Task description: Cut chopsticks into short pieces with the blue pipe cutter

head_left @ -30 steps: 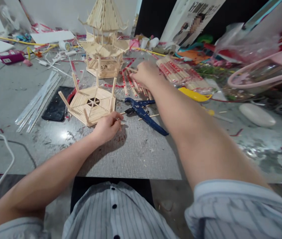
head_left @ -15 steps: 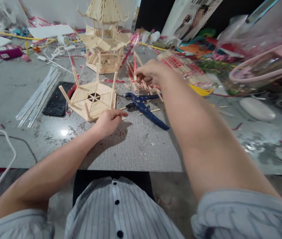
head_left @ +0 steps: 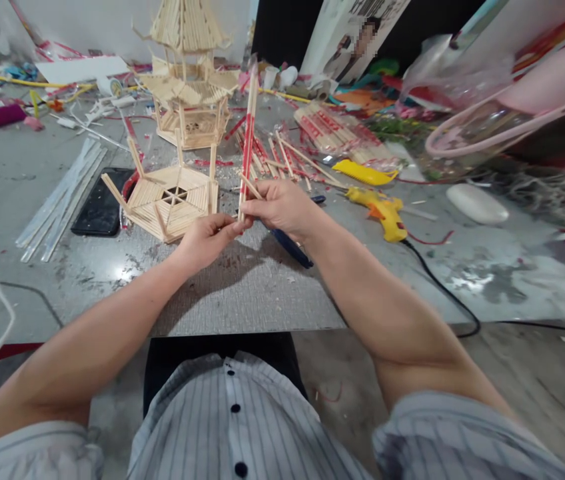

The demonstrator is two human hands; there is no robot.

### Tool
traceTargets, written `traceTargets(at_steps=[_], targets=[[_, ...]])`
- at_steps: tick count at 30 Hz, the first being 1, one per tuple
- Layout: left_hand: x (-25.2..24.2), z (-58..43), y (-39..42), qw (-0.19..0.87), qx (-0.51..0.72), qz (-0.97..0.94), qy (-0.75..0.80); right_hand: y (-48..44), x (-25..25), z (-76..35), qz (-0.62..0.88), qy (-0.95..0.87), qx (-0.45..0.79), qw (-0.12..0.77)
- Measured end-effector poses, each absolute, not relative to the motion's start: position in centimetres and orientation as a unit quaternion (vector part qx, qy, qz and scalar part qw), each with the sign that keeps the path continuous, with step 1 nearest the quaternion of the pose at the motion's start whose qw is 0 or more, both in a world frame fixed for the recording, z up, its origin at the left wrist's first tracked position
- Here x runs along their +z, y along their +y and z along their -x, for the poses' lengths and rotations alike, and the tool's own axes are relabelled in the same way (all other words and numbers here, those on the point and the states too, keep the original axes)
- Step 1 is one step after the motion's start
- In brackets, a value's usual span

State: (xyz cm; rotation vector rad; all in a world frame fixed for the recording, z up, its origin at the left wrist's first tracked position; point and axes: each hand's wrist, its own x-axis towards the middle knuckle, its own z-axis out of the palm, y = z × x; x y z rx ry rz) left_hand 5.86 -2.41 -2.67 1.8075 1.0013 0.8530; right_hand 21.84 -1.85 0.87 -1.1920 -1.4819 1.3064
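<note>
My right hand (head_left: pixel 282 208) holds a wrapped pair of chopsticks (head_left: pixel 248 133) upright, its red-and-clear wrapper reaching up toward the back of the table. My left hand (head_left: pixel 207 239) pinches the lower end of the same pair, the fingers of both hands meeting there. Just left of my hands lies a hexagonal wooden stick base (head_left: pixel 167 200) with short posts standing at its corners. Behind it stands a tall pagoda model (head_left: pixel 185 73) built of sticks. A loose pile of wrapped chopsticks (head_left: pixel 282 160) lies behind my right hand.
Blue-handled cutters (head_left: pixel 290 245) lie under my right wrist. A yellow glue gun (head_left: pixel 380 210) with a black cord sits to the right. A black phone (head_left: pixel 97 210) and clear glue sticks (head_left: pixel 60 200) lie at left. Scraps and packets crowd the far edge.
My right hand drew one wrapped pair out of the pile and brought it back toward me. My left hand lifted off the table and took hold of its lower end.
</note>
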Motion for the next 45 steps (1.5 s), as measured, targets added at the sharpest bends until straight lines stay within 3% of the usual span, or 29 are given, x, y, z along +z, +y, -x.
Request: traceTargets(at_steps=[5,12,23,35,45], targets=[[-2.7,-5.6,-2.2,0.414,0.316,-0.747,0.412,-1.6,0.9,-22.0,0.481,-0.599,0.462,0.444],[-2.1,-5.8,-2.4,0.373,0.184,-0.842,0.344,-0.3,2.7,-24.6,0.513,-0.477,0.379,0.604],[-2.7,-5.8,-2.9,0.344,0.215,-0.844,0.351,-0.3,1.3,-25.2,0.501,-0.506,0.396,0.580],[-3.2,-5.9,-2.8,0.383,0.232,-0.821,0.354,-1.8,1.0,-22.9,0.464,-0.621,0.425,0.467],[-3.0,-5.6,-1.9,0.383,0.201,-0.827,0.359,0.9,3.8,-25.7,0.525,-0.440,0.398,0.610]])
